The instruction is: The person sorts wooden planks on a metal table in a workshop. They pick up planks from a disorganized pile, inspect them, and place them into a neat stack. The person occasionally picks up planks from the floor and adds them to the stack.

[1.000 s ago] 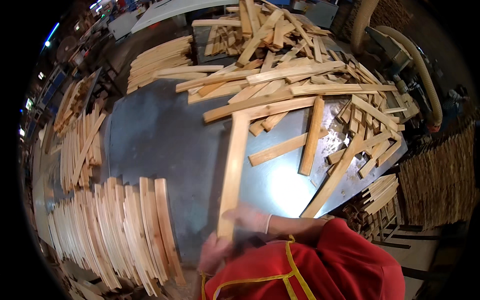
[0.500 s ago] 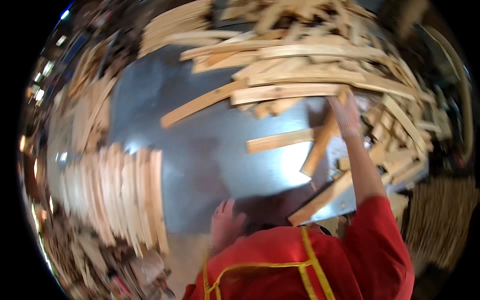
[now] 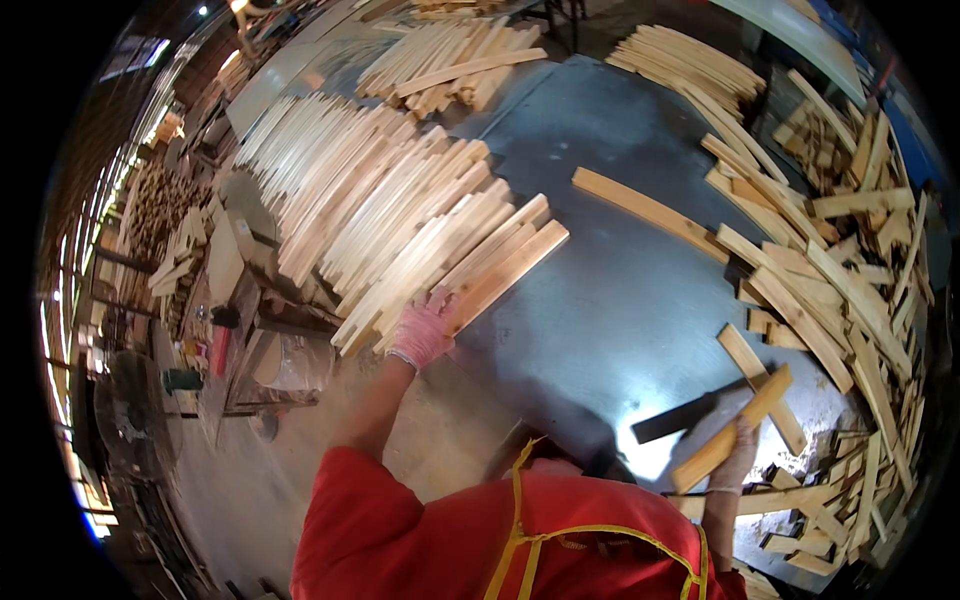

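My right hand (image 3: 738,460) wears a pale glove and is closed round a short wooden board (image 3: 732,432). That board is tilted above the dark metal table (image 3: 620,290), its far end overlapping another short board (image 3: 752,362) on the surface. At the left, my left hand (image 3: 424,326), in a pinkish glove, lies with fingers stretched over the near ends of a row of wooden slats (image 3: 420,230). The slats lie side by side, and the outermost slat (image 3: 512,275) is just right of my fingers. My left palm and the undersides of its fingers are hidden.
A jumbled heap of boards (image 3: 850,290) covers the table's right side. One long board (image 3: 650,213) reaches from it toward the middle. Stacked slats (image 3: 690,65) stand at the far right, and another pile (image 3: 450,62) at the far left. Beyond the left edge is a workbench (image 3: 235,370).
The view has swung left. My left hand has moved from the near table edge to the slat ends. My right hand has drawn back from the heap, lifting a short board.
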